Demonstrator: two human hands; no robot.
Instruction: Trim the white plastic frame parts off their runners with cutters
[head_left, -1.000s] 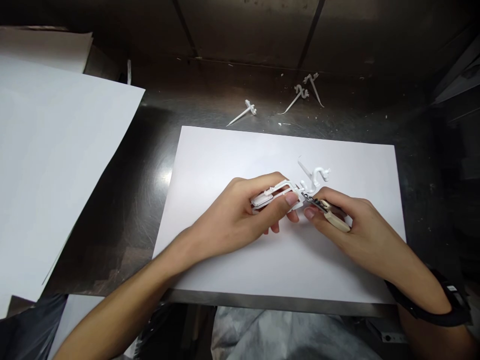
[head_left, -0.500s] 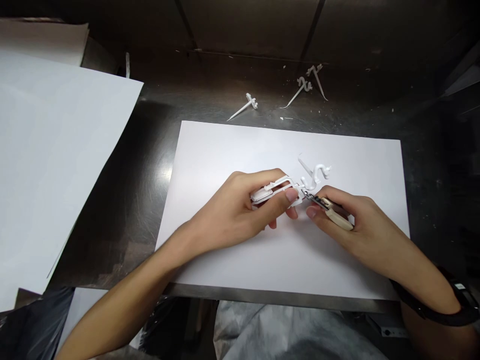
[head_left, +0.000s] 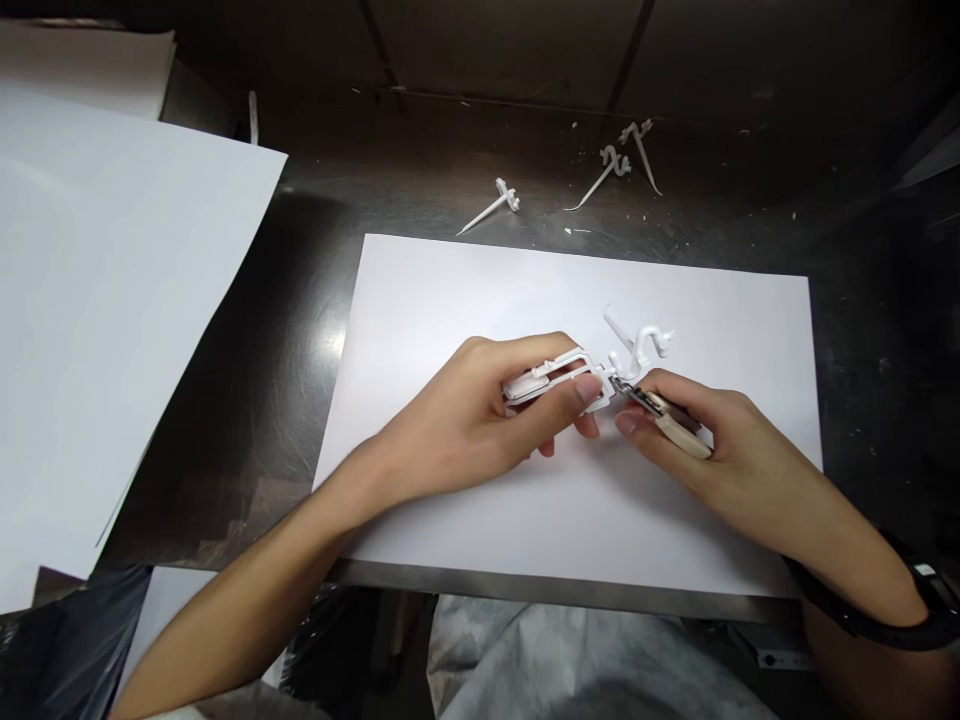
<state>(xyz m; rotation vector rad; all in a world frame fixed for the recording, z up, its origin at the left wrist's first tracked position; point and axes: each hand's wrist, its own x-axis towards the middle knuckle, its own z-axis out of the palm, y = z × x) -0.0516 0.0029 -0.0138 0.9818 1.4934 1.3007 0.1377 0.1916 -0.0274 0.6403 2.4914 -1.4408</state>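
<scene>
Left hand (head_left: 465, 420): clamped on a white plastic frame (head_left: 559, 362), thumb on the near side; frame held over the middle of a white sheet (head_left: 465, 290), its right end toward the other hand. Right hand (head_left: 727, 450): closed around a pair of nippers (head_left: 660, 416) with cream handles, metal tips pointing left and meeting the frame's right end; whether the tips are parted is too small to tell. A curved white piece (head_left: 640, 358) stands out just beyond the tips, on the far side; whether it is joined to the frame cannot be told. The sheet lies on a dark metal table (head_left: 307, 300). Beyond its far edge: a white stemmed piece (head_left: 489, 212) and, farther right, two similar pieces (head_left: 597, 186) close together, small white scraps nearby. Large white paper (head_left: 112, 300) occupies the left side. Black band (head_left: 862, 618) on the right wrist.
</scene>
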